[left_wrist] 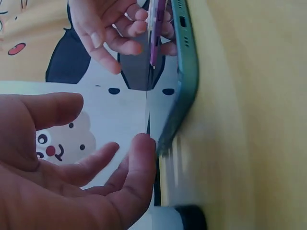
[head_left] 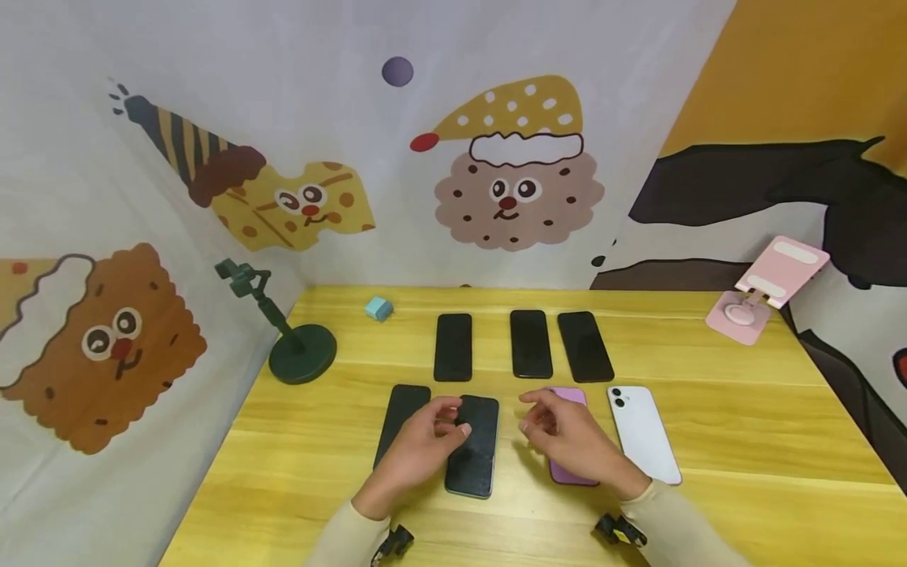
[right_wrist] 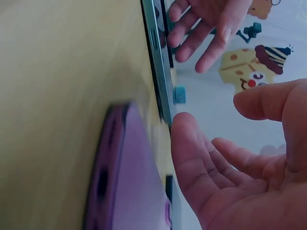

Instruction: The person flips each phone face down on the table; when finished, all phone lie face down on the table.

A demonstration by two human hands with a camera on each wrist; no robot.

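In the head view my left hand (head_left: 423, 439) is over a black-screened phone (head_left: 476, 465), its fingers loosely bent with nothing between them. The left wrist view shows that phone's greenish edge (left_wrist: 189, 62) beside my left fingers (left_wrist: 140, 165). Another dark phone (head_left: 405, 405) lies partly hidden behind the left hand. My right hand (head_left: 567, 431) hovers over a purple phone (head_left: 572, 476), covering its middle. Thumb and fingers are apart and hold nothing in the right wrist view, where the purple phone (right_wrist: 132, 177) lies flat on the table near the right hand (right_wrist: 235, 187).
Right of the purple phone lies a white phone (head_left: 646, 433), back up. Three black phones (head_left: 453, 346) form a row behind. A green stand (head_left: 301, 354) and small blue block (head_left: 379, 308) are at back left; a pink stand (head_left: 740, 315) is at back right of the wooden table (head_left: 751, 425).
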